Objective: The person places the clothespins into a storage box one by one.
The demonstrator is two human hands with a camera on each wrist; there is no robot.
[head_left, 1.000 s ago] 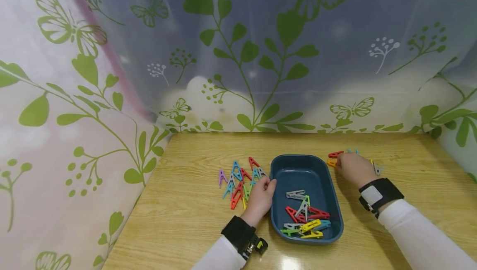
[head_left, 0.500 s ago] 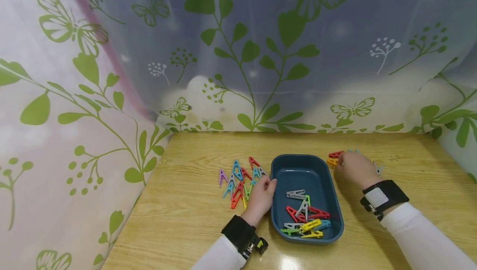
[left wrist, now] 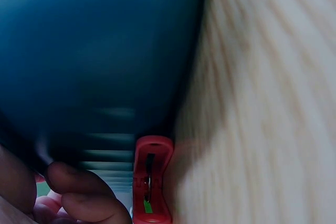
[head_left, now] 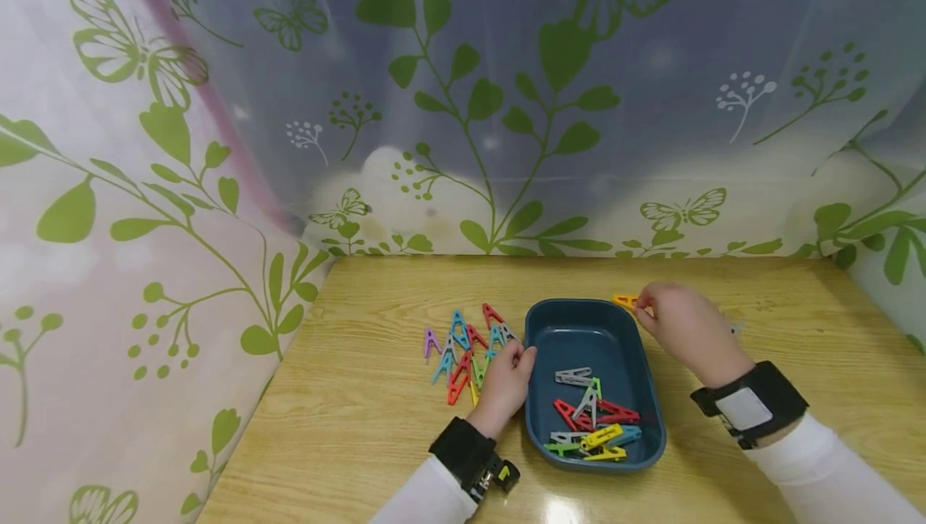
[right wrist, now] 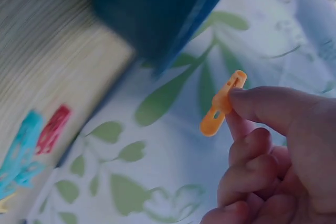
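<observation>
From the head view, a dark blue oval tray (head_left: pixel 544 329) of smooth plastic stands on the wooden table (head_left: pixel 362 419), and several coloured pegs (head_left: pixel 589 419) lie in its near half. The left hand (head_left: pixel 504 385) rests against the tray's left wall, its fingers curled; just left of it a loose heap of pegs (head_left: pixel 463 351) covers the table. The right hand (head_left: pixel 683 329) is raised beside the far right corner of the tray and pinches an orange peg (head_left: pixel 624 300). A sheer curtain (head_left: pixel 463 106) printed with green leaves and butterflies closes the back. In the left wrist view, blurred, curled fingers (left wrist: pixel 86 195) touch the tray wall, and a red peg (left wrist: pixel 151 179) lies just beside them. In the right wrist view, the thumb and bent fingers (right wrist: pixel 262 108) grip the small, slotted orange peg by one end.
</observation>
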